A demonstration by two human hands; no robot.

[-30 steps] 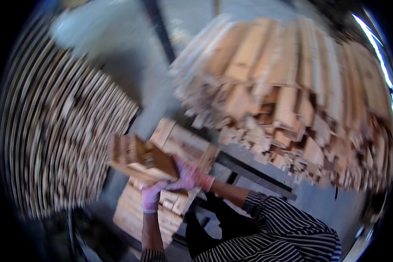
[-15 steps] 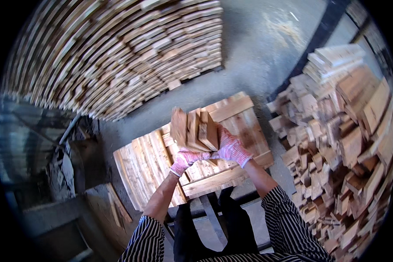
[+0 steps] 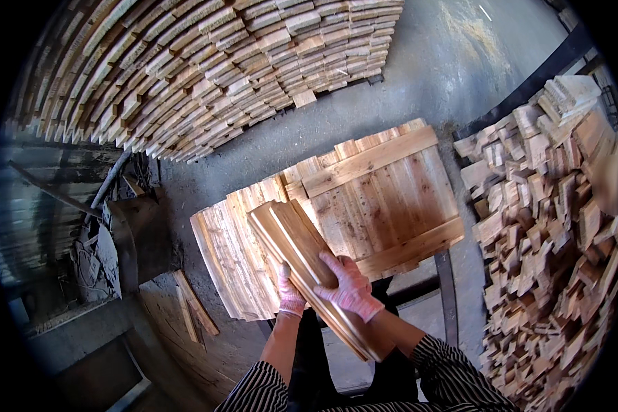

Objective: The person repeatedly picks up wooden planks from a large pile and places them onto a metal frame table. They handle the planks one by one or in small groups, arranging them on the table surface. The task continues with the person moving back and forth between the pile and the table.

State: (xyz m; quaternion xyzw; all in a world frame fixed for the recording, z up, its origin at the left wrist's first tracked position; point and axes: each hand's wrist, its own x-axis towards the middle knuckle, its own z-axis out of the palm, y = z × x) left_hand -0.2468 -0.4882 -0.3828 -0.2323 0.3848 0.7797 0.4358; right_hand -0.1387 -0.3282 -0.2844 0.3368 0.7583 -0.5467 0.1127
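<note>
I hold a small bundle of short wooden boards at a slant, its far end over the wooden slats and its near end over my legs. My left hand, in a pink-and-white knit glove, grips the bundle's left edge with the thumb up. Wearing the same kind of glove, my right hand clasps it from the right, fingers and thumb lying across the top board. Beneath are pale slats side by side on the left and a slatted panel with two crosspieces on the right.
A tall stack of long planks stands at the far left. Along the right lies a big heap of loose wood offcuts. A dark metal bin and two loose strips are at left. A metal frame leg shows under the panel.
The bundle has swung from upright, ends toward me, to lying slanted lengthwise nearer my body. My right hand has moved onto its top. The view has shifted, showing more of the crosspieced panel.
</note>
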